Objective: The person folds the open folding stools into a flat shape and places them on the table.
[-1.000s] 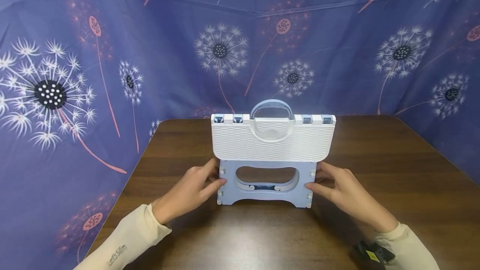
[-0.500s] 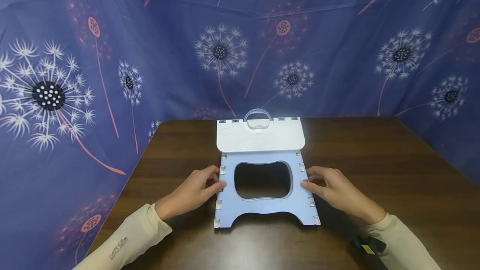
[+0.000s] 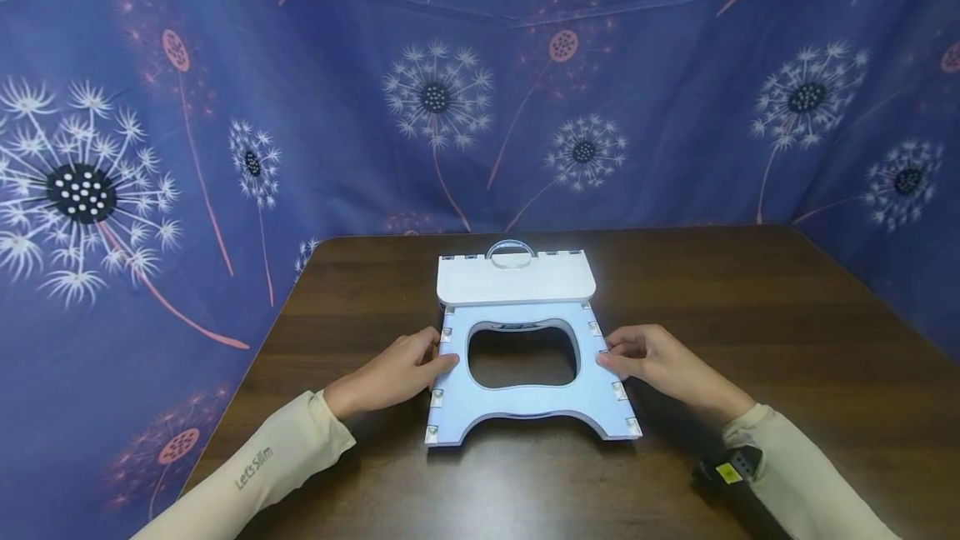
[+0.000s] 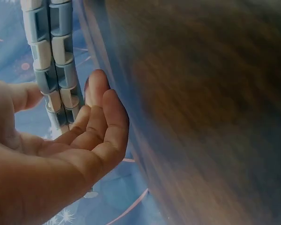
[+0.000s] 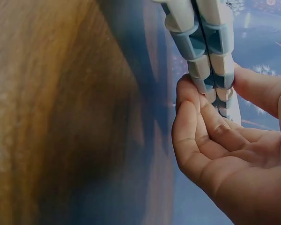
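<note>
A folding step stool (image 3: 517, 402) in pale blue and white is folded flat, tilted back from the person above the table. Its white top panel (image 3: 517, 280) with a small carry handle (image 3: 510, 247) points away. The left hand (image 3: 397, 369) pinches the stool's left edge, thumb on the near face and fingers behind. On the opposite edge the right hand (image 3: 660, 361) grips in the same way. Both wrist views show the hinged, layered edge (image 4: 54, 56) between thumb and fingers; in the right wrist view the fingertips (image 5: 187, 89) touch the edge's far side.
A dark brown wooden table (image 3: 750, 298) spreads beneath the stool. Behind it and to both sides hangs a blue cloth (image 3: 337, 107) with dandelion prints. A dark strap with a yellow label (image 3: 727, 472) sits at the right wrist.
The stool has tipped back: its legs swung toward the person and its white top moved lower and farther away. Both hands kept hold of its edges, drawing slightly closer together.
</note>
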The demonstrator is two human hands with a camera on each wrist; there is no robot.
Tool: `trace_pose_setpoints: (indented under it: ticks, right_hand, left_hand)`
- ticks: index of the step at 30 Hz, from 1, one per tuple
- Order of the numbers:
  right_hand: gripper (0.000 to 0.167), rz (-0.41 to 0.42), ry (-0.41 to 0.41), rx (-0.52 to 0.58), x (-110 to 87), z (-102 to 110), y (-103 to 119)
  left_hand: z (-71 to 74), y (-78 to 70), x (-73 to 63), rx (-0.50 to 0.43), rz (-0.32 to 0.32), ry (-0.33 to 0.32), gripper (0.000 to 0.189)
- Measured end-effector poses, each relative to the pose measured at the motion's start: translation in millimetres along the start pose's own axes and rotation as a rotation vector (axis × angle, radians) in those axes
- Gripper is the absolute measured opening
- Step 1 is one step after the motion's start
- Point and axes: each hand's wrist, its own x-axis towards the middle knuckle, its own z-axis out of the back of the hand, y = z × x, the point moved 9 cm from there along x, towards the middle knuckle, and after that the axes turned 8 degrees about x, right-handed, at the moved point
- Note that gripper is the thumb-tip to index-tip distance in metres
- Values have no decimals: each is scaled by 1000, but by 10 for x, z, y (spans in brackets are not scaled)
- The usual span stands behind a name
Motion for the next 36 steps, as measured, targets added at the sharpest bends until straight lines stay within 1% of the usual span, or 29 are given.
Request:
trace_pose_setpoints:
  ticks: [5,11,15,20,23,27,30,36]
  right_hand:
    - [34,-37,6,17,27,19,-68]
    - [39,-73,27,18,52,-4,-106]
    - [42,-77,45,36,70,-9,-121]
    - [38,-79,82,64,84,-22,-173]
    - [41,-80,101,63,88,-35,-198]
    - [46,-98,104,67,88,-44,-219]
    - [44,-108,102,64,87,-44,-221]
    - [36,-86,120,33,106,-55,-192]
  left_hand:
    - [-14,5,31,12,15,9,31]
    - [-37,37,66,27,45,50,32]
    - [-37,23,82,33,33,70,32]
    - [-47,29,113,34,46,110,32]
    - [-57,38,132,38,53,129,33]
    - [-69,43,141,38,54,146,33]
    - [-76,40,140,39,54,153,34]
    - [-96,64,135,44,62,161,34]
